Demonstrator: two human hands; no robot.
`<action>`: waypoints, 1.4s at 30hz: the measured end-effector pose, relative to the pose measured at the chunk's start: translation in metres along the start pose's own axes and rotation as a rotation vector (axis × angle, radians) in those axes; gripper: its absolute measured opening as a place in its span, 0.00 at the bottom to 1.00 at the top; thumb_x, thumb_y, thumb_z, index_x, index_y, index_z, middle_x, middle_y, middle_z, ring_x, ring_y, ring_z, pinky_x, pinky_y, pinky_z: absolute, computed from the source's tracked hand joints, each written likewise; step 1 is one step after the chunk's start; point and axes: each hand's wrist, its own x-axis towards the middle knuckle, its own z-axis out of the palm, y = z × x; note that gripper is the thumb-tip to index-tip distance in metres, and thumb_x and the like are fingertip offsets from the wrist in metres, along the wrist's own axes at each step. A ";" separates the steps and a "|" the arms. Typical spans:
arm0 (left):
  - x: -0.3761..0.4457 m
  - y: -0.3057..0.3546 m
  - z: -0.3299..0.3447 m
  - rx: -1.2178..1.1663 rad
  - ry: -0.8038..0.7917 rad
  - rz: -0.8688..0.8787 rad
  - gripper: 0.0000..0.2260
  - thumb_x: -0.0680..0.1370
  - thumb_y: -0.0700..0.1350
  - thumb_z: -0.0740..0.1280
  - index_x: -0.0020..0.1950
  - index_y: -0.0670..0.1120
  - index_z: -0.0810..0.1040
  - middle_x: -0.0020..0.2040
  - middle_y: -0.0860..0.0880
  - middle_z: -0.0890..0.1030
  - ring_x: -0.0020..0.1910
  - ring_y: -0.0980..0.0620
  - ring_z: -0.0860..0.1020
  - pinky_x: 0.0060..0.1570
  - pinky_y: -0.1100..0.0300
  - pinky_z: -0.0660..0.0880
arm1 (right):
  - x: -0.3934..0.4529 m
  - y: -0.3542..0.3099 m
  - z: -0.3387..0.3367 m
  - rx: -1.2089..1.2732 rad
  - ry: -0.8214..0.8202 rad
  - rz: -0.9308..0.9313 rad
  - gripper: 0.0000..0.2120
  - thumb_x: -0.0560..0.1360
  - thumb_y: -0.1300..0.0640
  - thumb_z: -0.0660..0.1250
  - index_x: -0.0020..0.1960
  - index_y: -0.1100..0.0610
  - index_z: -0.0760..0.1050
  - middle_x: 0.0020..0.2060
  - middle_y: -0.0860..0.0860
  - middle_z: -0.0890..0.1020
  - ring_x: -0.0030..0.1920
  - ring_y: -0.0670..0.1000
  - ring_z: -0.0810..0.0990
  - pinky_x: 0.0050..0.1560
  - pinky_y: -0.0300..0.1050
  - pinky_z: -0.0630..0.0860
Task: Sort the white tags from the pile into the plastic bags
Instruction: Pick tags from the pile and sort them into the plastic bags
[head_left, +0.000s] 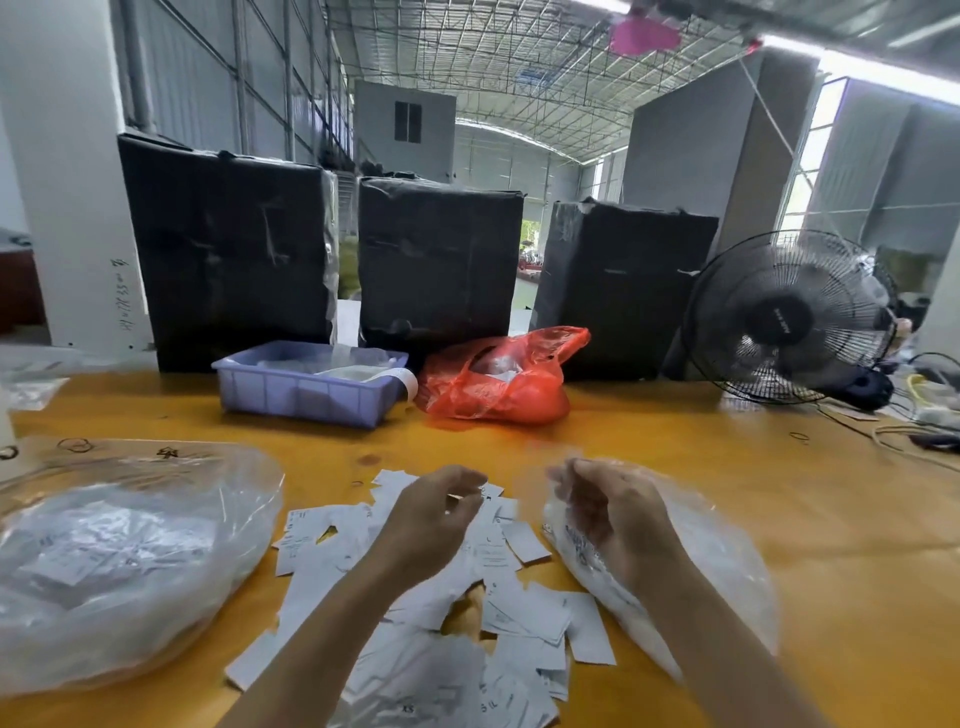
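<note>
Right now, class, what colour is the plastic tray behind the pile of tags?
Pale purple-blue tray, seen in the head view.

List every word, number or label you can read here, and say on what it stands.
"XS": on a white tag at the pile's near edge.
Fan hub badge: blurred.
Handwriting on the white pillar: unreadable.
Marks on both clear bags: unreadable.
Other tags' print: too small.

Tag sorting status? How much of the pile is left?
Done: the left bag and the right bag both already hold tags. In hand: the left hand hovers over the pile; the right hand sits at the right bag's mouth, its grip unclear through the plastic. Left: a broad pile of white tags still covers the table.
</note>
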 end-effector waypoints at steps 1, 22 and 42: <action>-0.001 0.003 0.000 -0.144 0.002 -0.059 0.09 0.80 0.46 0.62 0.57 0.46 0.78 0.54 0.47 0.81 0.48 0.54 0.79 0.49 0.62 0.74 | -0.001 0.004 0.009 0.036 -0.074 0.065 0.09 0.77 0.64 0.62 0.44 0.67 0.79 0.32 0.56 0.83 0.28 0.46 0.78 0.26 0.36 0.71; 0.000 -0.008 -0.014 -0.568 0.122 -0.358 0.07 0.76 0.41 0.69 0.41 0.37 0.81 0.34 0.46 0.84 0.32 0.52 0.82 0.32 0.65 0.77 | -0.013 0.037 0.044 -0.157 -0.268 0.142 0.03 0.75 0.67 0.66 0.44 0.65 0.78 0.35 0.58 0.82 0.32 0.50 0.81 0.36 0.40 0.80; -0.005 -0.044 0.009 -0.527 0.366 -0.433 0.07 0.78 0.40 0.66 0.40 0.40 0.78 0.33 0.47 0.82 0.25 0.57 0.78 0.27 0.67 0.74 | -0.027 0.073 0.054 -1.152 -0.443 -0.151 0.31 0.64 0.41 0.76 0.59 0.54 0.69 0.44 0.48 0.80 0.43 0.47 0.80 0.39 0.40 0.73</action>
